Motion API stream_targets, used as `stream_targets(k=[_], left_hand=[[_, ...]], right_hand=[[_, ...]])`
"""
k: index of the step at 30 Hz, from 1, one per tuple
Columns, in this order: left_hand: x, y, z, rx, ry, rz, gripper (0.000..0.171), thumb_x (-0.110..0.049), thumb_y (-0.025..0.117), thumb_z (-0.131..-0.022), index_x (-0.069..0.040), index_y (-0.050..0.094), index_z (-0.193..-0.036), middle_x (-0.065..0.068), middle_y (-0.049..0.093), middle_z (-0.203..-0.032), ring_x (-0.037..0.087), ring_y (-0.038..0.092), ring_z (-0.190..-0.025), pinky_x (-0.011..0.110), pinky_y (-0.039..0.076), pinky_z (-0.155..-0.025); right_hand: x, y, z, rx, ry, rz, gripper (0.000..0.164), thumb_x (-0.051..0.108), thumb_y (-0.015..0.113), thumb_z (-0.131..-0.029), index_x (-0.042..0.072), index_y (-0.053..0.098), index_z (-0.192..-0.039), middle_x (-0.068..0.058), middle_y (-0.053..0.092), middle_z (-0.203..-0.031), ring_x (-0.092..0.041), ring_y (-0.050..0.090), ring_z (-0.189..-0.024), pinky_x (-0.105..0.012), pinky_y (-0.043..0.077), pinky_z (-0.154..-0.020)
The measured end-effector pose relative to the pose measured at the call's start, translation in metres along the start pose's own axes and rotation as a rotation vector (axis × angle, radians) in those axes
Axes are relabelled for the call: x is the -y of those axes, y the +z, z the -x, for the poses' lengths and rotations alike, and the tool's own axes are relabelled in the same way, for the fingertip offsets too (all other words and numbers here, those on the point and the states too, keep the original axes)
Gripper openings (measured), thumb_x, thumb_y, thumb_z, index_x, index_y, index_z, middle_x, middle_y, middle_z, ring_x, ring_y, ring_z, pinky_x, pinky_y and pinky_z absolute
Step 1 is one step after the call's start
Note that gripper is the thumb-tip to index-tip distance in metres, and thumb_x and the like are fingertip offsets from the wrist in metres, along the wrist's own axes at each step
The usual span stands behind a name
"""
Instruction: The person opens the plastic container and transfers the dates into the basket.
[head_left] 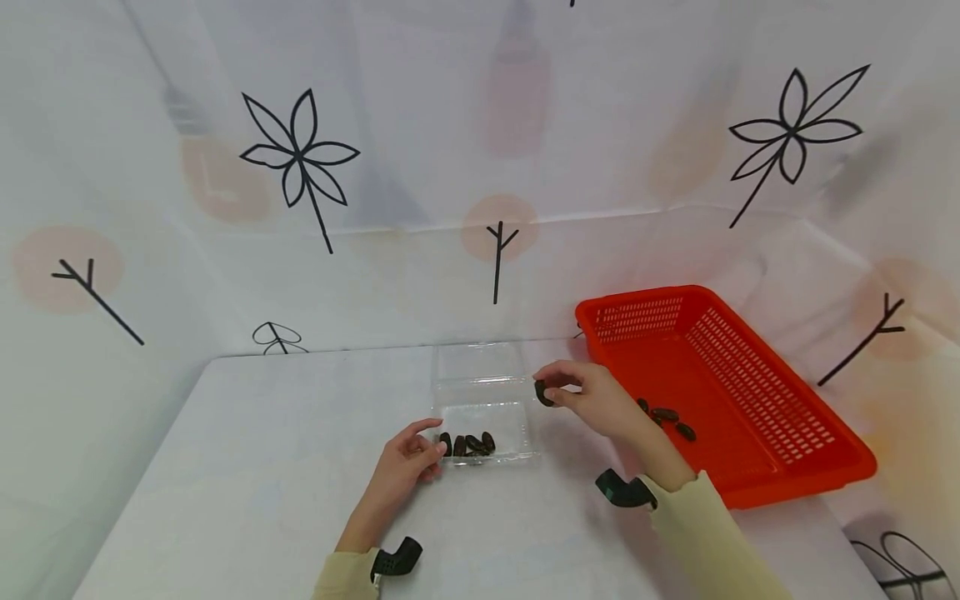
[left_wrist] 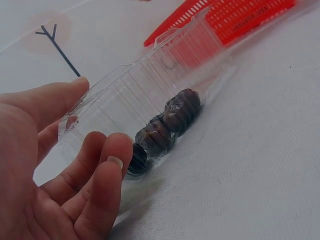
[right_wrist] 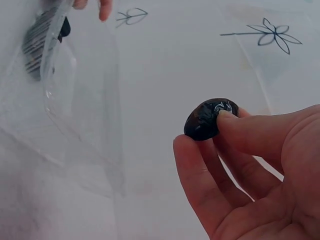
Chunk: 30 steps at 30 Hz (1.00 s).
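My right hand pinches a dark, glossy, wrinkled date between thumb and fingertips. It is raised between the clear plastic box and the red basket. The clear plastic box stands on the table with its lid folded back behind it. Several dates lie along the box's front side, towards its left. My left hand holds the box by its left front corner, fingers and thumb curled about the edge. Through the box's wall, the left wrist view shows brown wrinkled dates.
A red plastic basket with slotted walls stands to the right, tilted in view. A few more dates lie in it near its left side. White cloth covers the table, and a patterned curtain hangs behind.
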<state>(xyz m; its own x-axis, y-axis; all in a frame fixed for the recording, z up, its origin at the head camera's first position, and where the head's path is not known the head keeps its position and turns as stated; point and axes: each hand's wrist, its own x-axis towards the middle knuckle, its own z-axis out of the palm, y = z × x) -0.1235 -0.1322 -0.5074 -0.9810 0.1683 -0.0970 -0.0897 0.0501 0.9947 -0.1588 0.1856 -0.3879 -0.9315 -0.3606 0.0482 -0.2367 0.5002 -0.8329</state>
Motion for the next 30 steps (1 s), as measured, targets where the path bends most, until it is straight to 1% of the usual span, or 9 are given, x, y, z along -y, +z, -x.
stream_targets(k=[5, 7, 10, 13, 17, 22, 24, 26, 30], left_hand=[[0.001, 0.000, 0.000, 0.002, -0.005, 0.008, 0.047, -0.016, 0.075, -0.091, -0.007, 0.059, -0.134, 0.012, 0.062, -0.083, 0.019, 0.064, -0.066, 0.025, 0.050, -0.059], [0.001, 0.000, -0.001, 0.002, -0.003, 0.007, 0.047, -0.016, 0.075, -0.091, -0.007, 0.059, -0.134, 0.011, 0.062, -0.082, 0.020, 0.063, -0.066, 0.026, 0.050, -0.059], [0.001, 0.000, -0.001, 0.000, 0.000, 0.006, 0.047, -0.015, 0.075, -0.091, -0.007, 0.059, -0.134, 0.009, 0.062, -0.082, 0.020, 0.064, -0.066, 0.026, 0.050, -0.059], [0.001, 0.000, 0.000, -0.002, 0.002, 0.007, 0.047, -0.015, 0.074, -0.091, -0.006, 0.059, -0.134, 0.009, 0.062, -0.081, 0.020, 0.064, -0.066, 0.026, 0.050, -0.058], [-0.001, 0.000, 0.000, -0.001, 0.008, 0.002, 0.047, -0.015, 0.074, -0.091, -0.005, 0.058, -0.135, 0.009, 0.062, -0.081, 0.019, 0.063, -0.066, 0.025, 0.050, -0.059], [-0.003, -0.001, 0.001, -0.008, 0.004, 0.003, 0.047, -0.013, 0.074, -0.091, -0.005, 0.059, -0.134, 0.009, 0.062, -0.081, 0.019, 0.063, -0.065, 0.025, 0.050, -0.058], [-0.003, -0.001, 0.001, -0.008, 0.000, 0.004, 0.047, -0.013, 0.074, -0.091, -0.005, 0.058, -0.135, 0.009, 0.062, -0.081, 0.018, 0.063, -0.065, 0.025, 0.050, -0.058], [-0.003, -0.001, 0.001, -0.008, -0.009, 0.007, 0.048, -0.013, 0.075, -0.091, -0.005, 0.058, -0.135, 0.009, 0.062, -0.081, 0.018, 0.063, -0.066, 0.025, 0.050, -0.059], [-0.002, 0.000, 0.001, -0.006, -0.018, 0.011, 0.047, -0.013, 0.075, -0.090, -0.006, 0.059, -0.134, 0.007, 0.061, -0.080, 0.019, 0.063, -0.065, 0.026, 0.050, -0.059]], right_hand=[[-0.002, -0.015, 0.008, -0.050, 0.024, -0.014, 0.026, 0.003, 0.065, -0.095, 0.007, 0.067, -0.121, -0.009, 0.067, -0.110, -0.026, 0.068, -0.095, -0.043, 0.055, -0.086], [-0.004, -0.021, 0.011, -0.072, 0.051, -0.004, 0.027, 0.004, 0.065, -0.096, 0.009, 0.066, -0.122, -0.008, 0.067, -0.110, -0.025, 0.067, -0.094, -0.045, 0.055, -0.085], [-0.007, -0.030, 0.016, -0.101, 0.073, 0.019, 0.028, 0.005, 0.064, -0.096, 0.011, 0.066, -0.123, -0.008, 0.067, -0.111, -0.027, 0.066, -0.097, -0.045, 0.056, -0.083], [-0.011, -0.038, 0.020, -0.130, 0.081, 0.045, 0.028, 0.006, 0.065, -0.096, 0.013, 0.066, -0.123, -0.006, 0.067, -0.112, -0.028, 0.063, -0.101, -0.043, 0.055, -0.082], [-0.019, -0.049, 0.026, -0.151, 0.075, 0.057, 0.028, 0.006, 0.065, -0.096, 0.012, 0.066, -0.124, -0.007, 0.067, -0.115, -0.026, 0.065, -0.101, -0.041, 0.055, -0.084], [-0.026, -0.061, 0.033, -0.161, 0.057, 0.004, 0.028, 0.007, 0.064, -0.097, 0.007, 0.063, -0.125, -0.012, 0.066, -0.117, -0.026, 0.069, -0.097, -0.034, 0.055, -0.084], [-0.027, -0.065, 0.035, -0.173, 0.061, -0.010, 0.028, 0.008, 0.064, -0.097, 0.006, 0.063, -0.125, -0.013, 0.066, -0.116, -0.026, 0.070, -0.096, -0.034, 0.056, -0.083], [-0.029, -0.070, 0.038, -0.184, 0.064, -0.018, 0.028, 0.009, 0.064, -0.098, 0.004, 0.062, -0.126, -0.015, 0.066, -0.115, -0.029, 0.070, -0.096, -0.032, 0.056, -0.081], [-0.036, -0.079, 0.046, -0.202, 0.071, -0.001, 0.029, 0.012, 0.064, -0.099, 0.004, 0.062, -0.126, -0.015, 0.065, -0.118, -0.020, 0.068, -0.097, -0.027, 0.055, -0.079]])
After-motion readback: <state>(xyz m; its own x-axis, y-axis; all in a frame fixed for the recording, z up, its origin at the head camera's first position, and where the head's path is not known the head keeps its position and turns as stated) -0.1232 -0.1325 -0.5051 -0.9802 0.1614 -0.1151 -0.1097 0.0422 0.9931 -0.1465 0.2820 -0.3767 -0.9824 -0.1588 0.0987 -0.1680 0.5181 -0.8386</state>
